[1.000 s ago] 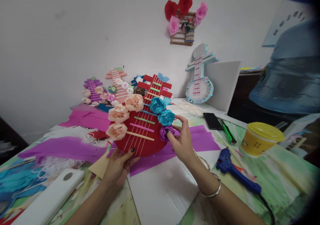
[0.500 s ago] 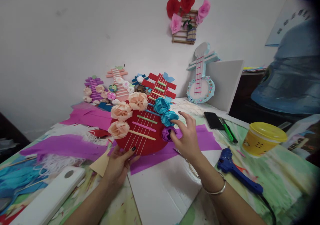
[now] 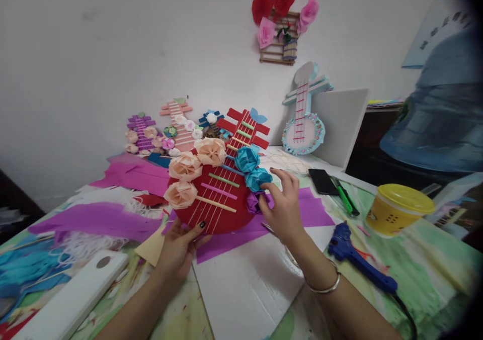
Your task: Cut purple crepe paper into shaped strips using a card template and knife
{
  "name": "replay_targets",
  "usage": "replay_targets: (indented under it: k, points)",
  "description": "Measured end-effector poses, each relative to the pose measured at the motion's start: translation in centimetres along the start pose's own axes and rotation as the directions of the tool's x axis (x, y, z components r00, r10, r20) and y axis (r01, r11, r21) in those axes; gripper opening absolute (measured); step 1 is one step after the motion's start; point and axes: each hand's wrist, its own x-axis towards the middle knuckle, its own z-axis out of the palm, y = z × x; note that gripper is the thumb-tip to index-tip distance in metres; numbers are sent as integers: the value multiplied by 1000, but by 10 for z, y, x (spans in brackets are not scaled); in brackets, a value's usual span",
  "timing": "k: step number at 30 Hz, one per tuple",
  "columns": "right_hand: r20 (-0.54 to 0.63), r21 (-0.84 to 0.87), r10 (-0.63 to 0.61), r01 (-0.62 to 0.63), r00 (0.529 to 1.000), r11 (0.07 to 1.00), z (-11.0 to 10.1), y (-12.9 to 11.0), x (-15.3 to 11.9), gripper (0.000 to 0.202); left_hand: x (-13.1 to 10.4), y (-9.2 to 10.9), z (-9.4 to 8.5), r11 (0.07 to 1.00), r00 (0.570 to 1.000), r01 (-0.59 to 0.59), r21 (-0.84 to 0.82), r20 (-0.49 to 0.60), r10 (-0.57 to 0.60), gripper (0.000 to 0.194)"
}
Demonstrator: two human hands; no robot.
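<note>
My left hand is closed on the lower edge of a red paper guitar, with its thumb on the front. The guitar is tilted upright and has white strings and coloured strips across it. Peach paper flowers line its left side. Down the right side sit blue paper flowers and, below them, a purple paper flower. My right hand grips this purple flower at the guitar's edge. Its other fingers are curved beside the lower blue flower, and part of the grip is hidden.
Scissors lie on a white board under my right wrist. A blue glue gun, a green cutter, a phone and a yellow tub are at right. Purple paper and a white device lie left.
The red guitar has shifted slightly to the right, its top tilting a little. Both hands keep nearly the same places.
</note>
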Motion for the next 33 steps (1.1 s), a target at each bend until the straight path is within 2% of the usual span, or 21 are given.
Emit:
replay_targets:
  k: [7, 12, 19, 24, 30, 33]
  points:
    - [-24, -97, -14, 12, 1000, 995, 1, -3, -1, 15, 0, -1, -1, 1000, 1000, -14, 21, 16, 14, 51]
    - [-15, -108, -13, 11, 1000, 994, 1, -3, -1, 14, 0, -1, 0, 1000, 999, -19, 23, 27, 19, 53]
    - [-35, -148, -41, 35, 999, 988, 0, -2, -1, 15, 1, -2, 0, 1000, 999, -28, 4, 28, 28, 46]
    - [-48, -158, -43, 35, 998, 987, 0, -2, -2, 14, 1, -2, -1, 1000, 1000, -18, 2, 25, 18, 51]
    - [-39, -80, -17, 14, 999, 997, -2, -6, -1, 14, 1, -2, -1, 1000, 1000, 2, -6, 27, -2, 46]
    - [-21, 23, 23, -23, 1000, 999, -3, -8, 0, 26, 1, -1, -1, 1000, 1000, -5, -13, 18, 5, 42]
